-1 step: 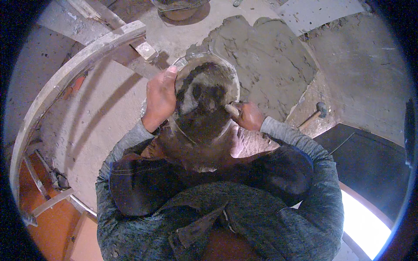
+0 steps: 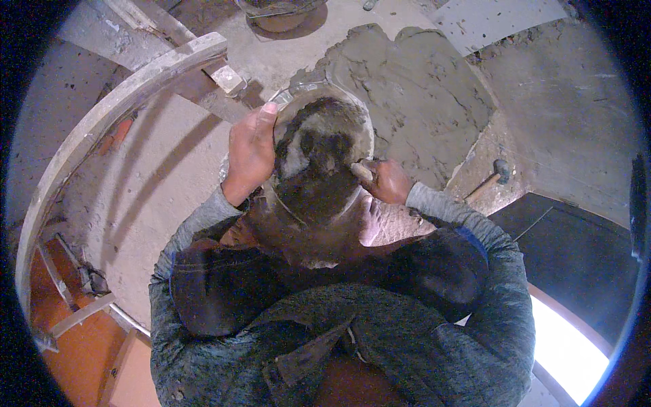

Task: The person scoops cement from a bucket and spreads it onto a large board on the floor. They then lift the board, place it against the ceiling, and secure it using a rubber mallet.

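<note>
1. Honestly, not much is changing: both hands and the round, grey-smeared bucket (image 2: 363,122) are sitting practically where they were in the frame just before. I'm reading that as a steady hold rather than a big move.
2. The bucket is sitting just above the middle of the frame, its mouth facing the camera.
3. The bare left hand (image 2: 251,156) is gripping the bucket's left side, thumb lying along the rim. Its other fingers are hiding behind the wall, so I can't tell how they're curling.
4. The bare, dusty right hand (image 2: 390,182) is closing its fingers over the lower-right rim, pretty tightly bent. It's too murky there to say whether they're also pinching something small.
5. Inside, dark, damp-looking patches are clinging to a paler grey wall, all blotchy and rough.
6. Wet grey mortar (image 2: 420,102) is spreading across the upper right, thick and ridged with ragged edges.
7. A dark-headed hammer with a wooden handle (image 2: 489,182) is lying right of centre, and a long, pale, dusty beam (image 2: 102,114) is curving down the left side, probably thanks to the fisheye.
</note>
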### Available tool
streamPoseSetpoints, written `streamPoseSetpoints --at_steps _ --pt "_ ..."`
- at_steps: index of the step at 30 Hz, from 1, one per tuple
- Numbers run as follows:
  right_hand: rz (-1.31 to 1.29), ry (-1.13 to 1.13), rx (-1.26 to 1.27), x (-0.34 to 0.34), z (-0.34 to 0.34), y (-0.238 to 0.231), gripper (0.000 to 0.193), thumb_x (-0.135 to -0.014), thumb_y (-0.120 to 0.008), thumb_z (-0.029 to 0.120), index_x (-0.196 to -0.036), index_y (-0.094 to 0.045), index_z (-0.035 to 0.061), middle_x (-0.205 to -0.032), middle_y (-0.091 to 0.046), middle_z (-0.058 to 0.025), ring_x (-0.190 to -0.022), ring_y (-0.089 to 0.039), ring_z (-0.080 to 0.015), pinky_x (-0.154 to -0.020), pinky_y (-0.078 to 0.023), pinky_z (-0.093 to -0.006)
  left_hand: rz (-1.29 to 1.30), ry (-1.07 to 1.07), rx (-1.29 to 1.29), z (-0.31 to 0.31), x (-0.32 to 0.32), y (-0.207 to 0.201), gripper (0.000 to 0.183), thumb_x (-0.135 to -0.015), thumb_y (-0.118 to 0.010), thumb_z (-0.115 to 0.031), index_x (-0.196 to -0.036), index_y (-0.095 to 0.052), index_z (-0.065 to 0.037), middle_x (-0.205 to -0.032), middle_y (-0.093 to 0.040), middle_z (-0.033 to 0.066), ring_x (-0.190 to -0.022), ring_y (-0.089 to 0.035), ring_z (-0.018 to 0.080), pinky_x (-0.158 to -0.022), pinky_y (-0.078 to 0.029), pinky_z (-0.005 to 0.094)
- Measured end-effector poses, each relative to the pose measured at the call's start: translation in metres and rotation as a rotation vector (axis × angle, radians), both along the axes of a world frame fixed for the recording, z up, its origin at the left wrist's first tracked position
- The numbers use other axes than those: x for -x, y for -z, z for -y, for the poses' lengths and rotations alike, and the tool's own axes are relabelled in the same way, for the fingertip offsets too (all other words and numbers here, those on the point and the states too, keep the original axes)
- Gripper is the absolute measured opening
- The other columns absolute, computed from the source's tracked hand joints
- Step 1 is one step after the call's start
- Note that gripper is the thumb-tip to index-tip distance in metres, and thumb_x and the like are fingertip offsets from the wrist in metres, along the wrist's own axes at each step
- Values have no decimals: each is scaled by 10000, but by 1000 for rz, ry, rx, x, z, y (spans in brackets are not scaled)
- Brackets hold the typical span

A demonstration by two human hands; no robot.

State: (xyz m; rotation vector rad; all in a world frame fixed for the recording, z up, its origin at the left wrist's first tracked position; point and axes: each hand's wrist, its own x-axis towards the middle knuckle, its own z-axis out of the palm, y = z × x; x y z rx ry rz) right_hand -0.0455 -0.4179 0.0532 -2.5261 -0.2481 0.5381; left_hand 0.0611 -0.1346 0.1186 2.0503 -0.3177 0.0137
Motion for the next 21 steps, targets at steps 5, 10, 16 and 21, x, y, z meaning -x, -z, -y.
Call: streamPoseSetpoints --at_steps 5,10,16,21 --pt "-100 -32 -63 3 -4 -17 309 -924 -573 319 -1039 -655 44 -884 -661 -246 -792 -638 -445 -720 -518 -493 -86 -32 -43 -2 -1 0 470 -1029 -391 -340 -936 -630 53 -739 -577 243 -649 -537 309 -644 -429 414" --pt "-215 33 -210 9 -16 -8 361 -884 -639 269 -1156 -641 33 -1044 -662 -239 -956 -640 -408 -830 -518 -433 -140 -68 31 2 4 -10 440 -1022 -425 -326 -972 -637 56 -730 -595 203 -668 -541 211 -655 -433 393" --pt "-197 -5 -282 11 -24 9 400 -864 -659 239 -1204 -617 33 -1081 -668 -208 -1016 -650 -349 -880 -506 -401 -132 -56 21 -2 6 -3 460 -1023 -421 -342 -975 -638 61 -736 -596 206 -676 -535 212 -667 -436 386" --pt "-286 -62 -366 -3 -37 -25 397 -856 -673 225 -1199 -618 33 -1100 -665 -196 -1006 -652 -353 -872 -508 -409 -24 -62 -18 -5 9 2 477 -1024 -413 -366 -994 -655 45 -757 -606 210 -702 -553 238 -703 -444 379"
